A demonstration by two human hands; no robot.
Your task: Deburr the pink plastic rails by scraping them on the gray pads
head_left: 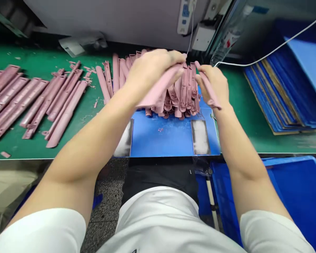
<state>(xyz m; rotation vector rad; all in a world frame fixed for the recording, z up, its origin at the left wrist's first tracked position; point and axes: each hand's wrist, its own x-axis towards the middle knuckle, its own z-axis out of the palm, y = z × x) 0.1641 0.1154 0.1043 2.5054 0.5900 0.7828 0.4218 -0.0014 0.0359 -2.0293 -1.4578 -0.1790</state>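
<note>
the left hand has its fingers together, clamped over a long pink strip. the strip slants from under the fingertips down toward the lower left. the right hand pinches a narrower pink strip between thumb and fingers, and its lower end sticks out past the outer side of the hand. the hands are close together but not touching, and both are raised over a heap of pink strips.

the heap lies partly on a blue board, with more strips fanned out behind it on a green bench mat. the board has two worn grey patches along its near edge and a small pink mark between them.

further left on the mat lie loose rows of pink strips, with small pink scraps scattered around them. to the right, a stack of blue boards sits on the mat. a white cable runs above the stack. below the bench edge on the right is a blue crate. the person's white shirt fills the bottom of the view.
</note>
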